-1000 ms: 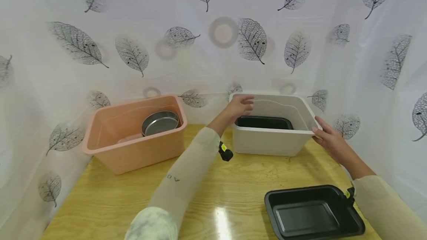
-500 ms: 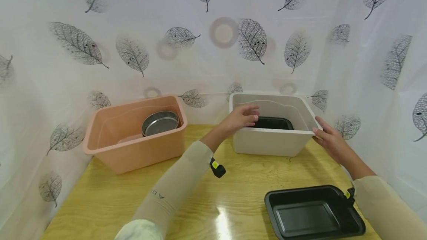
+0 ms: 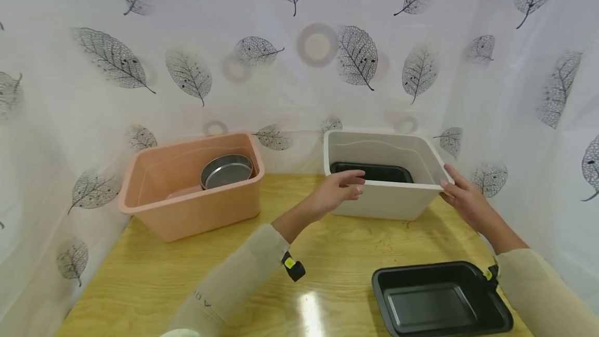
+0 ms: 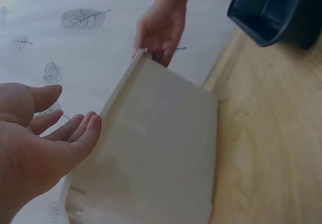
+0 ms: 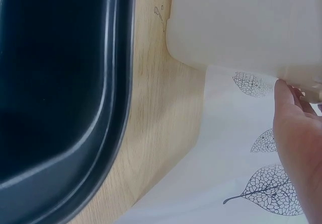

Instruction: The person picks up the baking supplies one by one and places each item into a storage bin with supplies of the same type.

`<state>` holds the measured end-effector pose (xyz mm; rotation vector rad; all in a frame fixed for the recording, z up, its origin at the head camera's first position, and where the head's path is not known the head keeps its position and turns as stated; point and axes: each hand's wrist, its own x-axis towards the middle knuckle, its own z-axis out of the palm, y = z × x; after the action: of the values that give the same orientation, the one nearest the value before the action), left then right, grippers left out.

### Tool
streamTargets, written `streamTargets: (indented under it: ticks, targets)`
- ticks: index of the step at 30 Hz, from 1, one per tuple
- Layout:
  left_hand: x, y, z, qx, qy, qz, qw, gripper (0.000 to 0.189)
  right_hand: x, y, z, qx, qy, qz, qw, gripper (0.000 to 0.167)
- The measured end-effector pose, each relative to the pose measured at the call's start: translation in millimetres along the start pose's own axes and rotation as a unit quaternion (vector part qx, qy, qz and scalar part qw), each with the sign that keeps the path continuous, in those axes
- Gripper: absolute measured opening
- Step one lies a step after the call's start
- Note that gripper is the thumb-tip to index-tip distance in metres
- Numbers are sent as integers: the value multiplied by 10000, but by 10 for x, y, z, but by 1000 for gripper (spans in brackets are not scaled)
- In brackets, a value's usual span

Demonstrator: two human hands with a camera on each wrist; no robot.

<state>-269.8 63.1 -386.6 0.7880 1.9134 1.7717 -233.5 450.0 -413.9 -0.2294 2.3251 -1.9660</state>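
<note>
A white plastic bin (image 3: 374, 202) stands at the back right, with a black baking pan (image 3: 386, 172) inside it. My right hand (image 3: 468, 199) grips the rim at its front right corner, thumb on the near side. Just in front of the bin's near rim hovers my left hand (image 3: 334, 191), holding nothing. In the left wrist view the fingers of that left hand (image 4: 45, 133) are loosely bent beside the rim; whether they touch it I cannot tell. Another black baking pan (image 3: 428, 306) lies on the table at the front right, below my right forearm.
A pink plastic bin (image 3: 201, 217) sits at the back left, holding a round metal pan (image 3: 228, 171). Both bins stand on a wooden table (image 3: 154, 285). Behind and at the sides hangs a white curtain (image 3: 281, 98) printed with leaves.
My left hand has come back from over the white bin's far-left inside to in front of its near rim, moving toward me. My right hand keeps its grip on the corner.
</note>
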Motion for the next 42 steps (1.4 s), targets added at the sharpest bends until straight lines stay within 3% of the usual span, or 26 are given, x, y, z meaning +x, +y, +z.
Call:
streamTargets:
  ticks: [6,17,24,29,35,42]
  targets:
    - [-227,-239,120,67,-23,22,10000,47,-1,1,12,-45,1,-25,10000,71]
    - [-730,-668,381,-62,-42,-606,9981,51,5,26,11,98,40,-37,9999,71]
    - [-982,-886,653,-323,-150,-845,9958,60,-5,19,14,97,3,-63,9999,71]
    - [-1094,-1022,923,-647,42,-917,9937,61,-3,29,20,10,53,-36,10000,69]
    - [-1223,-1097,1190,-954,128,-849,9917,63,11,25,26,49,13,-53,10000,69]
    - [-1295,-1163,1382,-1520,-38,-363,9877,62,10,20,28,45,45,-33,10000,69]
